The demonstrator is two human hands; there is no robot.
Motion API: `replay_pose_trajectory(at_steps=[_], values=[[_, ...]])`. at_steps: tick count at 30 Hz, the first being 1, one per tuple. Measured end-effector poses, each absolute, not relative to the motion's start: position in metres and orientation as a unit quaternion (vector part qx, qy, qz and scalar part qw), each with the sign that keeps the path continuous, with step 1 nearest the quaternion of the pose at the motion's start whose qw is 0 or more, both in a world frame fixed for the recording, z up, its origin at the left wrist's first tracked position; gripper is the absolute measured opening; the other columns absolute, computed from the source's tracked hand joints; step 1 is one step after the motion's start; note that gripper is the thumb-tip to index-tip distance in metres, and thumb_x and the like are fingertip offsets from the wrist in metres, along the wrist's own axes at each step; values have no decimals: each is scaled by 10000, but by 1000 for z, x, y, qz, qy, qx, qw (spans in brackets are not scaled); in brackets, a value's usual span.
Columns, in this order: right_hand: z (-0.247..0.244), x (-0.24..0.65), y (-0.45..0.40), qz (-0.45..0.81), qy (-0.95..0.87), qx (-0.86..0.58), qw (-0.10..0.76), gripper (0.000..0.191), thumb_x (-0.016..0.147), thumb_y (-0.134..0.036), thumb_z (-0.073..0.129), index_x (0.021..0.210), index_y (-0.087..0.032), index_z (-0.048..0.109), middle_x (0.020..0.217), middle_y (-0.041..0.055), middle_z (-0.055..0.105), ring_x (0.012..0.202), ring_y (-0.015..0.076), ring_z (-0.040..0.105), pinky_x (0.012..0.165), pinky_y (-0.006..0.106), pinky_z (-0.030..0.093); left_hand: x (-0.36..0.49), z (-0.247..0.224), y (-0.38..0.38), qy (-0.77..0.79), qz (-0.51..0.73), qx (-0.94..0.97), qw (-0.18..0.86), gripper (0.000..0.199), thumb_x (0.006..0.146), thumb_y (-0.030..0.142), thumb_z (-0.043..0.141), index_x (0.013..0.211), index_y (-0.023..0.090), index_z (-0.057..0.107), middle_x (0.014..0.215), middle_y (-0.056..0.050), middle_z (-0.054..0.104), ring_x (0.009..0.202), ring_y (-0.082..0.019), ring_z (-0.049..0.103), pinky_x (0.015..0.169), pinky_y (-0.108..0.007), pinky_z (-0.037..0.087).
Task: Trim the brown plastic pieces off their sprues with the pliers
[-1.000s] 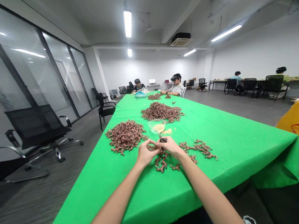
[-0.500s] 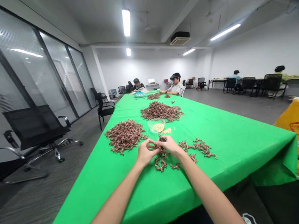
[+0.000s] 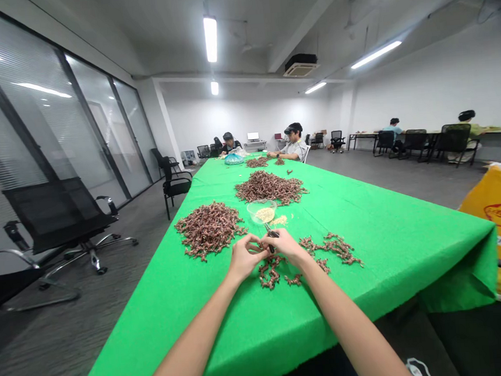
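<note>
A green-covered counter is being worked at, with brown twig-like heaps lying toward its left and far side and a loose brown scatter sitting nearest, just under the hands. A clear bowl of pale bits is sitting just beyond them. A small metal tool is being gripped by the right hand, while the left hand is being closed narrowly beside it, pinching something too small to make out. Close, steady contact between the hands appears well suited to such fine work.
</note>
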State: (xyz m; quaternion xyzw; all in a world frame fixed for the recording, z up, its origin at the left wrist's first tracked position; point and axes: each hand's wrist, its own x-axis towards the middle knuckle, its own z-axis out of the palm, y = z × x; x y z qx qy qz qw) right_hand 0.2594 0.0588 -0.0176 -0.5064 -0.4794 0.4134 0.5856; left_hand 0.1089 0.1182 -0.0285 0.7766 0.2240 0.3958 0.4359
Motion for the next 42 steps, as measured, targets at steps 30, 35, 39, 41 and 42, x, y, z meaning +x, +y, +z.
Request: replay_pose_trajectory(at_steps=[30, 35, 39, 41, 42], values=[[-11, 258, 57, 428, -455, -511, 590, 204, 683, -309, 664, 709, -110, 629, 670, 52, 617, 529, 122, 528, 479, 219, 442, 110, -30, 119, 264, 405, 785, 388, 394, 660, 412, 799, 881, 168, 583, 902, -70, 686, 702, -219, 684, 573, -288, 533], [-12, 258, 58, 429, -455, -513, 588, 211, 677, -318, 676, 700, -116, 620, 645, 42, 598, 526, 124, 523, 477, 222, 445, 109, -31, 121, 266, 406, 785, 385, 402, 655, 423, 797, 884, 169, 586, 891, -66, 691, 696, -221, 688, 572, -288, 530], [-13, 259, 59, 430, -454, -512, 589, 208, 675, -313, 665, 718, -114, 625, 647, 40, 598, 533, 127, 529, 478, 222, 446, 109, -31, 120, 269, 401, 788, 382, 381, 668, 405, 788, 885, 170, 580, 896, -58, 686, 696, -216, 687, 573, -284, 527], [-13, 259, 59, 430, -454, -511, 589, 205, 677, -311, 661, 726, -115, 626, 648, 39, 601, 531, 124, 526, 477, 219, 444, 109, -30, 120, 268, 400, 789, 383, 376, 667, 401, 787, 883, 171, 583, 894, -56, 686, 688, -212, 686, 572, -284, 526], [-13, 259, 59, 430, -454, -511, 590, 204, 678, -311, 663, 724, -116, 623, 649, 39, 603, 530, 121, 524, 477, 217, 443, 110, -30, 119, 268, 401, 787, 384, 375, 664, 401, 789, 880, 171, 586, 890, -55, 687, 684, -211, 685, 571, -284, 527]])
